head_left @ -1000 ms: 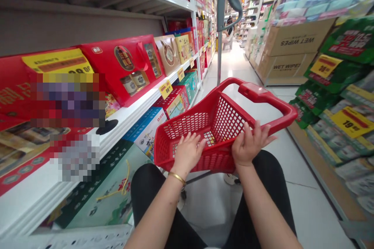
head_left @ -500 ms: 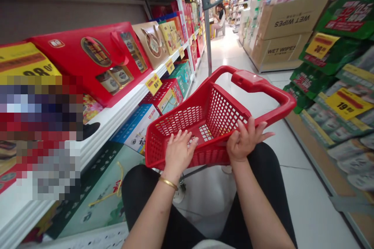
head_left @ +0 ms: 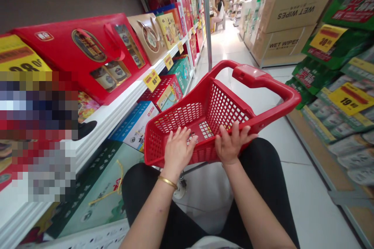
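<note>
A small red shopping cart (head_left: 228, 103) with a perforated plastic basket stands between my knees, its thick handle (head_left: 251, 75) toward the upper right. My left hand (head_left: 179, 149) lies over the basket's near rim, fingers stretched toward the inside. Farther right, my right hand (head_left: 233, 143) rests against the same rim with its fingers spread. Neither hand grips anything. No goods show in the visible part of the basket.
To the left, a white shelf (head_left: 117, 112) holds gift boxes, among them a red box (head_left: 87, 52). At right are WET WIPES cartons (head_left: 284, 42) and green packs (head_left: 347, 42). A grey pole (head_left: 208, 34) rises behind the cart. A seated person (head_left: 218, 11) is far down the aisle.
My right hand has moved left along the rim, away from the handle's base, and its fingers now lie over the edge. My left hand has hardly moved.
</note>
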Demonstrator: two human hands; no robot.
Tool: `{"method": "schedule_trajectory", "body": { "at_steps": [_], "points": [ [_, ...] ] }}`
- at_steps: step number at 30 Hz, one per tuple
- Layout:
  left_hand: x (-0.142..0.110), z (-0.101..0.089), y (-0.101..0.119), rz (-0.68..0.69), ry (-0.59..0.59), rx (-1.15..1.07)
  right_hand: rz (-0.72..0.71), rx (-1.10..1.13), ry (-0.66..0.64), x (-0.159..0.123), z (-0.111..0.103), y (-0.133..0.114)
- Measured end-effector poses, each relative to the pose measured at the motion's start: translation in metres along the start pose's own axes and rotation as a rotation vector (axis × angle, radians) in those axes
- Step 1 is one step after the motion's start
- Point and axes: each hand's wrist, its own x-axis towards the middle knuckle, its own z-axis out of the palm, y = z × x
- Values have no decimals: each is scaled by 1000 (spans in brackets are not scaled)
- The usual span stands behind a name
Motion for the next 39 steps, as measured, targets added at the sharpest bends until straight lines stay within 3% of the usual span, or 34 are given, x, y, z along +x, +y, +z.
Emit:
{"method": "schedule_trajectory", "body": {
  "at_steps": [3,9,13,17,20,24,26,28,32,34,37,39],
  "points": [
    [-1,2,1,0,13,4,85,-31,5,2,0,4],
    [3,0,-3,6,57,50,-44,81,-112,-20,10,-38],
    [1,-4,1,35,122,90,-62,41,-133,-10,1,-16],
    [-6,-6,6,114,172,129,135,-66,-8,9,-9,17],
    [-8,-5,5,144,157,145,178,-59,-20,8,-4,2],
    [-5,-5,1,137,159,151,-63,35,-160,-16,12,-45],
    [-4,-4,-1,140,172,148,-190,31,-178,-25,16,-51],
    [-4,-3,0,141,186,144,-203,-27,-168,-26,15,-38],
    [-5,1,2,135,198,152,1,-100,-69,-12,7,9],
    [-4,2,3,128,195,162,80,-84,-15,-5,6,16],
    [-1,1,1,102,187,167,92,-46,-47,-8,11,-6],
    [1,0,0,86,179,164,-12,-19,-103,-18,17,-30]
  ]
}}
